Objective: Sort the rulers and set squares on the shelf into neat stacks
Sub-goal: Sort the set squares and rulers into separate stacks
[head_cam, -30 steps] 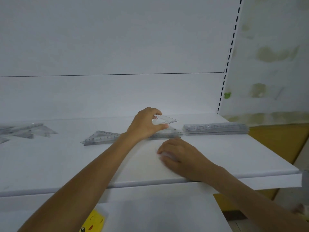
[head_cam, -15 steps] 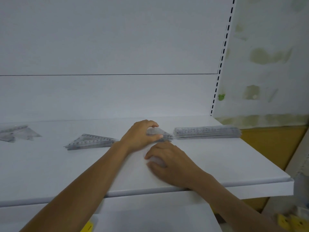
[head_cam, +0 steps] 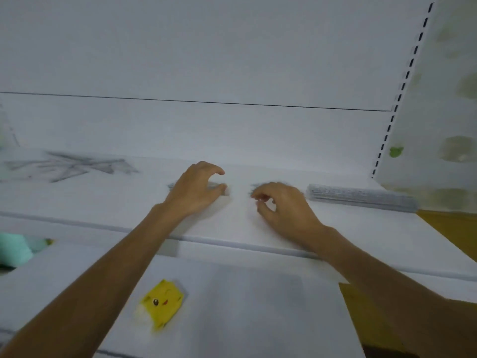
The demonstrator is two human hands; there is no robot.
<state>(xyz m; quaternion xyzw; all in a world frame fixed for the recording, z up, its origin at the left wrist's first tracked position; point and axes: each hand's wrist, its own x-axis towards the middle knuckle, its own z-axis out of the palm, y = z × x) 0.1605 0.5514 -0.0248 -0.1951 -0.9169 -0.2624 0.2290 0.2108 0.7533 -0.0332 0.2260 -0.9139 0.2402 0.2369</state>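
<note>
Presently both bare hands rest over the middle of the white shelf [head_cam: 361,236], a smooth, matte, flat board with a rounded front lip. The frame is motion-blurred, so fine detail is poor.

The left hand [head_cam: 196,192] sits at frame centre, palm down, its grip half spread: thumb and forefinger are curved apart with a gap between them. Beneath its fingers lies a smeared grey streak, a thin clear-plastic set square stack [head_cam: 214,186]; whether the thumb tip touches it cannot be told.

The right hand [head_cam: 284,205] lies just right of centre, fingers curled inward toward the thumb. Whether that grip pinches anything cannot be told. A second grey blur [head_cam: 258,186] shows just above its fingertips, its shape unreadable.

Right of that hand, near the shelf's right end, lies a ruler stack [head_cam: 361,197]: long, narrow, translucent strips with printed graduations, laid flat and squared into one bar, apart from the hand.

At middle left of the frame, well apart from both hands, a loose pile [head_cam: 72,166] of clear rulers and set squares lies criss-crossed and unsorted.

On the lower shelf, at lower centre-left, sits a small yellow packet [head_cam: 161,304] with a cartoon face. A pale green soft item [head_cam: 15,249] shows at the left edge.
</note>
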